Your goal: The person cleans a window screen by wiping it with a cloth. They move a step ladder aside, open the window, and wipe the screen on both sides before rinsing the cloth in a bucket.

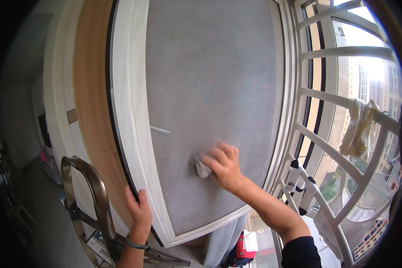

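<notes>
In front of me stands a white-framed window sash (132, 83) filled with a grey mesh screen (214, 73). My right hand (223, 164) grips a bunched grey-white cloth (203, 169) against the lower middle of the mesh. Hand and cloth are partly blurred. My left hand (140, 206) holds the sash's left edge near its bottom corner, with fingers around the black seal strip (124, 160). A dark bangle circles the left wrist.
A folding metal stepladder (98, 191) stands at lower left. White railings (335, 97) run along the right, with socks (309, 196), a yellowish-white cloth (358, 129) and a white garment (335, 217) hanging there. A red bag (244, 253) lies below the sash.
</notes>
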`<action>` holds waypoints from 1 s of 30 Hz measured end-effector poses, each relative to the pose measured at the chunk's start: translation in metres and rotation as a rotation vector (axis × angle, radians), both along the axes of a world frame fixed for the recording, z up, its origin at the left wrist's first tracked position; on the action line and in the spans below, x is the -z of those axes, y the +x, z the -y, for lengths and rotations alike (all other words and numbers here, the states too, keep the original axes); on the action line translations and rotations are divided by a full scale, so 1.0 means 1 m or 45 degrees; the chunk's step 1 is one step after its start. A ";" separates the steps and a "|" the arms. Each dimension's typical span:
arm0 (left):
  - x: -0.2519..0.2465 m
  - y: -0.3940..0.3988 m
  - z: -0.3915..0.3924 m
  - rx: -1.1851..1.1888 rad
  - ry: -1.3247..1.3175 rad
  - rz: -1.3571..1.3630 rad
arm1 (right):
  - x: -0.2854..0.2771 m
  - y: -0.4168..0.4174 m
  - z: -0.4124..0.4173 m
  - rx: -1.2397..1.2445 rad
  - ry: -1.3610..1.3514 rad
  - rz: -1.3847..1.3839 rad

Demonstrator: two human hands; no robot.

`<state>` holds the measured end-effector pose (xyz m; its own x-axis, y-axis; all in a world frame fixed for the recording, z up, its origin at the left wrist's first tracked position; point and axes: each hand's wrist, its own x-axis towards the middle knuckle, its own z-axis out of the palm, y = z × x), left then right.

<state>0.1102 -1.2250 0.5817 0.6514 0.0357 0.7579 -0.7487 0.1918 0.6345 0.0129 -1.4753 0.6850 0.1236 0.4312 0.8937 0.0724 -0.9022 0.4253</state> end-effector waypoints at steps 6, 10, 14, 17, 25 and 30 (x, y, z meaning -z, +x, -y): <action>0.003 0.006 -0.008 -0.038 -0.112 0.008 | -0.107 0.024 0.001 0.025 0.103 0.157; 0.008 0.003 0.009 0.019 -0.097 0.008 | -0.272 0.028 0.030 0.125 0.190 0.497; 0.004 0.002 0.002 0.018 -0.086 0.042 | -0.281 0.019 -0.007 0.149 0.449 0.535; 0.006 0.000 0.010 0.005 -0.115 0.013 | -0.236 0.031 0.006 0.045 0.187 0.567; 0.006 0.007 0.010 -0.089 -0.067 0.038 | 0.019 0.012 -0.037 -0.139 -0.277 -0.105; 0.001 0.002 -0.003 -0.047 0.040 0.019 | -0.100 0.032 -0.053 -0.045 -0.024 0.109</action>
